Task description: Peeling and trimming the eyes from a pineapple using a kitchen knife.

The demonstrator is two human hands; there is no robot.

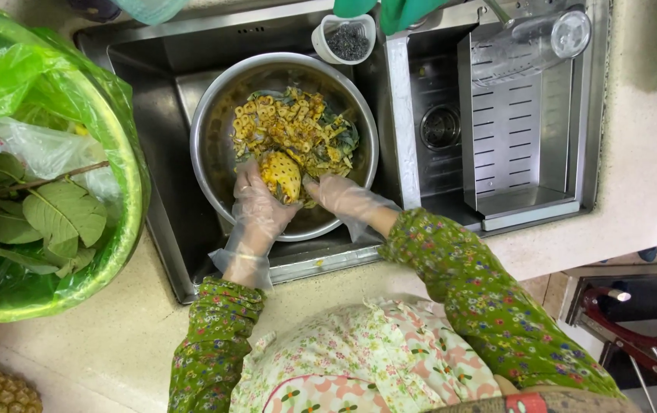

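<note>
While peelings fill the steel bowl [210,145] in the sink [160,69], the gloved left hand [255,203] grips a peeled pineapple [281,174]; the right hand [343,195] touches it, its grip hard to make out.

Clear plastic gloves cover both hands [255,206], with green floral sleeves [489,298] and a pale flowered apron [359,352].

From my remote seat I see a pale, speckled stone counter [634,183] wrapped around a double stainless steel sink [152,61]. The right basin [439,84] has a round drain [440,127] and a slotted metal tray [523,130]. At lower right, past the counter edge, lies a darker floor [650,298] with a red metal frame [634,344]. Light is even and soft.
</note>
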